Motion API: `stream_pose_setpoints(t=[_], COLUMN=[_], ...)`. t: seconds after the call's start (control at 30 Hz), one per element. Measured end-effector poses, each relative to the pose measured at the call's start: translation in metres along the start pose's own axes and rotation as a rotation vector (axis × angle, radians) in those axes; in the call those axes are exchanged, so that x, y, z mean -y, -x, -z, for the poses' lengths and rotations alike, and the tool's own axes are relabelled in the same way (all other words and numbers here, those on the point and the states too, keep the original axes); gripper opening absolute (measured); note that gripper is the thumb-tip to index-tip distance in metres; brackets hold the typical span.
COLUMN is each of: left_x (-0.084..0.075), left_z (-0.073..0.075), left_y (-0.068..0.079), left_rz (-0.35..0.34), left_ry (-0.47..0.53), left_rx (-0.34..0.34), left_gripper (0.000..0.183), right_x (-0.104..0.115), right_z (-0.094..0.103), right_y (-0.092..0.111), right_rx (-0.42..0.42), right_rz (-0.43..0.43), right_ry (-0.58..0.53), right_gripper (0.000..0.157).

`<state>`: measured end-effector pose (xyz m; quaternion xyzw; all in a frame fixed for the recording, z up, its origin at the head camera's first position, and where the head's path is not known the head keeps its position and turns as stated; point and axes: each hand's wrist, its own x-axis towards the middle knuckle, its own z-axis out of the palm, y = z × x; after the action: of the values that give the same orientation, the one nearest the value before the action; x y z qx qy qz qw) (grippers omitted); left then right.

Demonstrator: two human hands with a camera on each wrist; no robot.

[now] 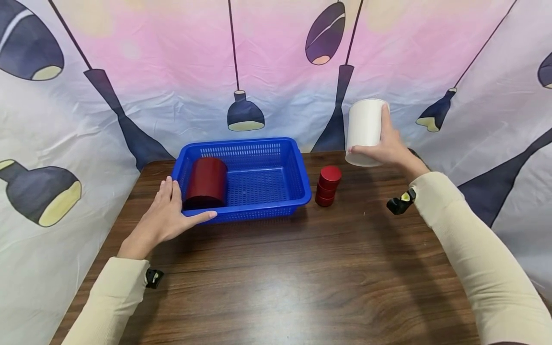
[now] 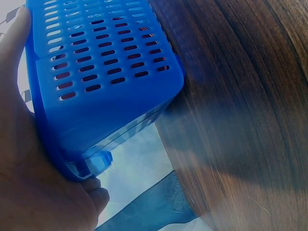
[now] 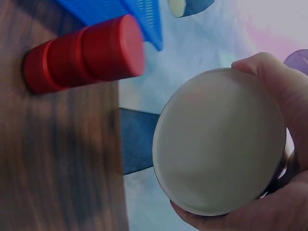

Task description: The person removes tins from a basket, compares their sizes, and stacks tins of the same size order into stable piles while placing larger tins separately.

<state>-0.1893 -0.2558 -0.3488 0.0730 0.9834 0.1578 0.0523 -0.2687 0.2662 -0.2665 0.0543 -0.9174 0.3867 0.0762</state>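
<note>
My right hand (image 1: 390, 146) grips a white cylindrical canister (image 1: 365, 129) above the table's back right, thumb on the near side and fingers round the far side. In the right wrist view the canister's round pale end (image 3: 219, 142) faces the camera. At the left end of a blue plastic basket (image 1: 263, 211), my left hand (image 1: 166, 215) rests on the corner, its thumb stretched along the front rim and its fingers straight at the left rim. Inside the basket, a dark red cylinder (image 1: 208, 179) lies against the left end.
A short stack of red round tins (image 1: 328, 186) stands on the wooden table (image 1: 276, 273), just right of the basket and left of the held canister. Behind the table's back edge hangs a printed cloth (image 1: 172, 96) with lamp shapes.
</note>
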Motion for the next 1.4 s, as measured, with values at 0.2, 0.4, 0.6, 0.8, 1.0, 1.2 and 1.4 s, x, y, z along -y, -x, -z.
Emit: stream_pose_setpoints(t=[0.2, 0.4, 0.6, 0.8, 1.0, 1.2, 1.4], left_x=[0.000, 0.000, 0.000, -0.001, -0.001, 0.000, 0.001], left_z=[-0.001, 0.000, 0.000, -0.001, -0.001, -0.001, -0.001], left_y=[0.000, 0.000, 0.000, 0.000, 0.000, 0.000, 0.000], left_rz=[0.001, 0.002, -0.004, -0.002, 0.001, 0.001, 0.005], left_ry=[-0.001, 0.000, -0.004, -0.003, -0.006, -0.003, -0.004], left_rx=[-0.001, 0.003, -0.007, -0.011, -0.007, -0.004, 0.000], left_gripper=[0.137, 0.136, 0.136, 0.136, 0.136, 0.136, 0.136], right_x=[-0.021, -0.044, -0.065, -0.082, -0.091, -0.098, -0.103], right_z=[-0.013, -0.032, -0.055, -0.072, -0.081, -0.090, -0.096], right_y=[0.005, 0.009, 0.010, 0.008, 0.008, 0.007, 0.008], right_rx=[-0.020, -0.034, -0.068, -0.105, -0.130, -0.158, -0.197], right_rz=[-0.034, -0.032, -0.015, -0.041, -0.048, -0.040, -0.006], right_ry=[0.049, 0.080, 0.106, 0.140, 0.141, 0.155, 0.133], right_gripper=[0.135, 0.136, 0.135, 0.134, 0.133, 0.132, 0.133])
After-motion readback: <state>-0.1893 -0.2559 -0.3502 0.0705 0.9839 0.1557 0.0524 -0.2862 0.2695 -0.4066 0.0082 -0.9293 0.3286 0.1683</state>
